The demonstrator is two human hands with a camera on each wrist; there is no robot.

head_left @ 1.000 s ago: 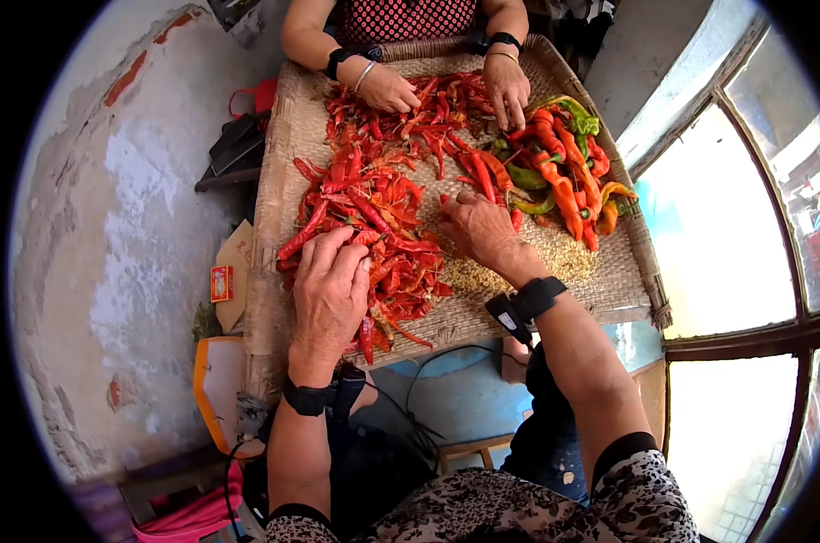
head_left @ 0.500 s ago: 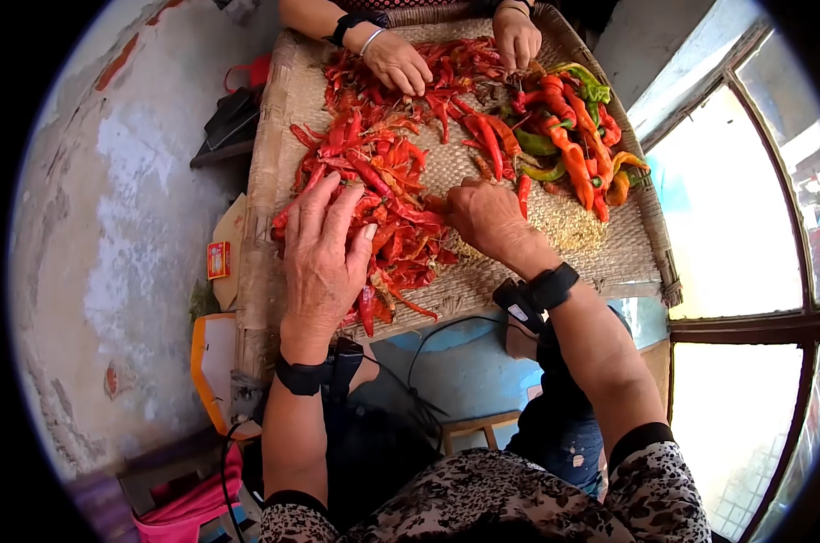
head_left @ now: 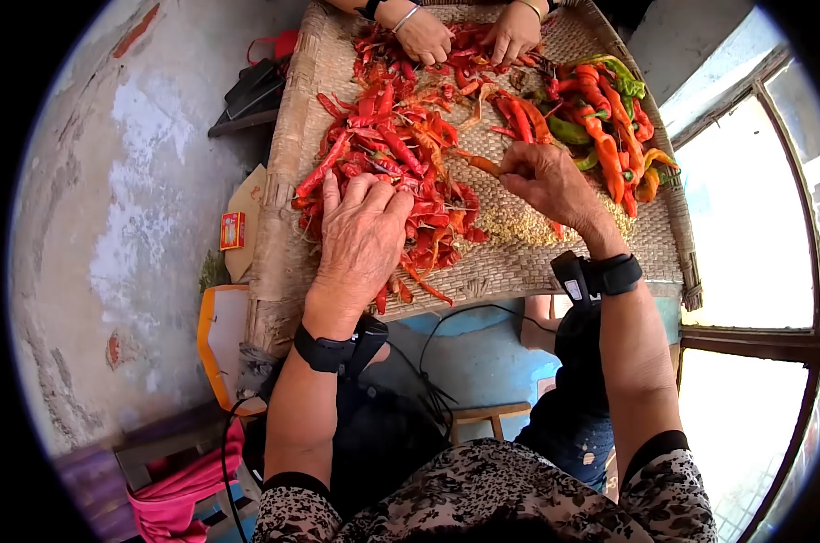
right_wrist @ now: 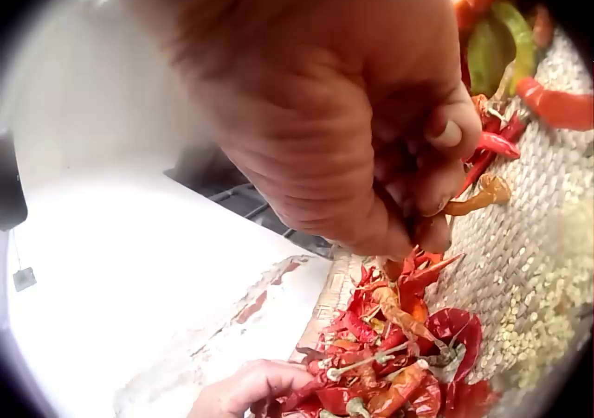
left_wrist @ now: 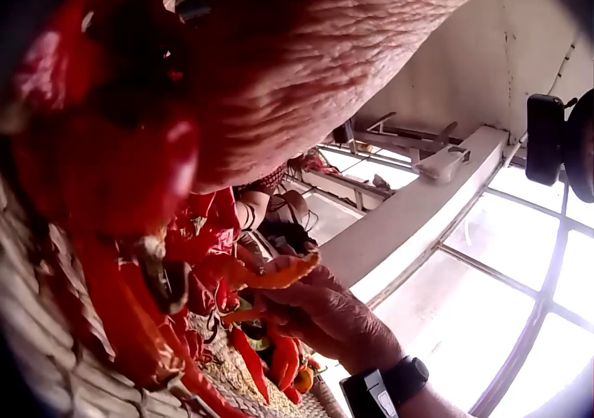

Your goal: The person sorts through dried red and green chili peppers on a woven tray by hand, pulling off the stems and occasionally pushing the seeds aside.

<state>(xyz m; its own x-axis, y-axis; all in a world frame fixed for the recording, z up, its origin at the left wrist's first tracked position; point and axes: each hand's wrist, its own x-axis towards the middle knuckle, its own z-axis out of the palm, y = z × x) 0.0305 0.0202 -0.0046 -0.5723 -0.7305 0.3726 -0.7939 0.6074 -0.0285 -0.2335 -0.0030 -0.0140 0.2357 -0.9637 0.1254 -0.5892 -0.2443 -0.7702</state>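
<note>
My right hand (head_left: 555, 185) pinches an orange-brown chili pepper (head_left: 484, 165) between thumb and fingers, over the woven tray (head_left: 279, 226). In the right wrist view, the curved stem end of that chili (right_wrist: 487, 195) sticks out past the thumb. Resting on the near side of a heap of dried red chilies (head_left: 387, 136) is my left hand (head_left: 360, 240), back upward, fingers spread and slightly bent. Its fingertips are partly hidden among the pods. From the left wrist view, large red pods (left_wrist: 111, 167) lie close below that hand.
Fresh red, orange and green peppers (head_left: 609, 136) lie on the tray's right, with pale seeds (head_left: 519, 222) nearer me. At the far edge, another person's hands (head_left: 424, 38) touch more red chilies. A windowed wall stands right; a matchbox-like red box (head_left: 233, 230) sits left.
My right hand has picked a chili from beside the heap and drawn it rightward. My left hand stays on the heap. The head view has tilted down, shifting the tray upward.
</note>
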